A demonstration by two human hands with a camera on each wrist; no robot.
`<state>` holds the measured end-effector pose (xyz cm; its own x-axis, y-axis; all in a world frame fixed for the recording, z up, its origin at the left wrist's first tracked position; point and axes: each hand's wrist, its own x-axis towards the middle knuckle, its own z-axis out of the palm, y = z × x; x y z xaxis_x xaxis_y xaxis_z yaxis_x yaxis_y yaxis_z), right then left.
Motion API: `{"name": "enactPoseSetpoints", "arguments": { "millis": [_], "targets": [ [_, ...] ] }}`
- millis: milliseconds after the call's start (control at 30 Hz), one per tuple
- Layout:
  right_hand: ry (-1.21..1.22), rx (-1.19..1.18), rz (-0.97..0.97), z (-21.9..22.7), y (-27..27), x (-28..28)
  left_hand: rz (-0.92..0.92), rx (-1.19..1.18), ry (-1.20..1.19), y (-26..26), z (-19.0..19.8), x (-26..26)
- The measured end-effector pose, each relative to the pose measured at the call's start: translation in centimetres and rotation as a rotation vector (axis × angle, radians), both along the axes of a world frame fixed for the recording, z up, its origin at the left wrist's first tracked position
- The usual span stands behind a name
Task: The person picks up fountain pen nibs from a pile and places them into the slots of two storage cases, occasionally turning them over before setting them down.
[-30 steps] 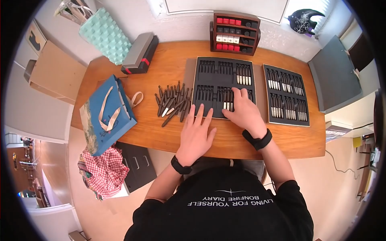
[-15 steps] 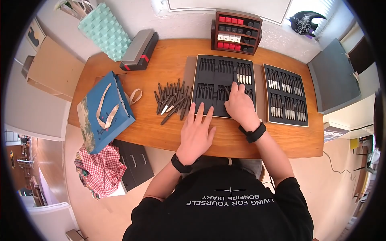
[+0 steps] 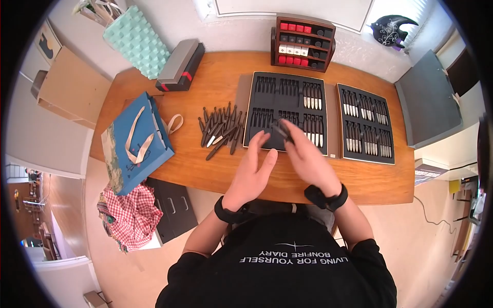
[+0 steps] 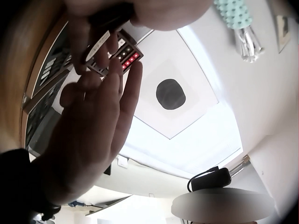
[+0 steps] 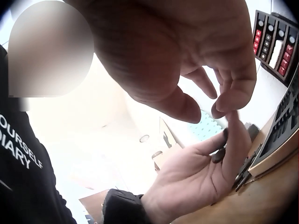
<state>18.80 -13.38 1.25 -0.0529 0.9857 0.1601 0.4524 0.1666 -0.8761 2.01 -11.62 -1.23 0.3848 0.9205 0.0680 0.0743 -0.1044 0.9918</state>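
Observation:
My right hand (image 3: 313,161) is raised over the front of the left black tray (image 3: 262,138), with a blurred dark pen-like stick (image 3: 282,129) at its fingertips. Facing it, my left hand (image 3: 251,169) is held with its thumb up and apart from the fingers. In the left wrist view, a dark stick with a pale lettered face (image 4: 99,46) lies where both hands meet. The right wrist view shows small dark ends (image 5: 218,155) by the left thumb. I cannot tell whether the left fingers grip a stick. Pale-tipped sticks (image 3: 313,131) fill the tray's right-hand compartments.
Several loose dark sticks (image 3: 220,126) lie heaped left of the tray. A second, filled tray (image 3: 365,159) is on the right. A blue paper bag (image 3: 141,138), a grey-black box (image 3: 179,66) and a wooden rack (image 3: 303,43) of small boxes stand around the table (image 3: 215,66).
My right hand has drawn dark sticks out of the lower middle compartment and come left and nearer. My left hand has lifted off the tray's front edge and turned toward it.

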Motion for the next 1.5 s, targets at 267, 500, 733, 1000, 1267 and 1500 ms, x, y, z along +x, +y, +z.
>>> {"name": "enactPoseSetpoints", "arguments": {
  "millis": [267,500,733,1000,1267,1500],
  "targets": [
    [-0.112,0.083,0.148,1.5,-2.4,-3.2,-0.156,-0.679,-0.669,0.8,-0.4,-0.8],
    [-0.126,0.049,0.109,3.2,-2.9,-1.3,-0.080,-0.715,-0.758,2.3,-0.5,-3.4],
    [-0.101,0.019,0.064,2.2,-3.3,0.3,0.116,-0.532,-0.165,3.9,0.4,-4.7],
    [-0.078,0.001,0.005,2.3,-3.8,1.5,0.338,0.283,0.730,5.9,-0.8,-5.7],
    [-0.041,0.003,-0.234,1.8,-3.1,3.6,0.235,0.429,1.071,5.5,-2.1,-5.2],
    [-0.296,-0.071,-0.385,0.7,-2.1,6.6,0.132,0.347,1.202,5.4,-1.9,-5.2]
  ]
}}
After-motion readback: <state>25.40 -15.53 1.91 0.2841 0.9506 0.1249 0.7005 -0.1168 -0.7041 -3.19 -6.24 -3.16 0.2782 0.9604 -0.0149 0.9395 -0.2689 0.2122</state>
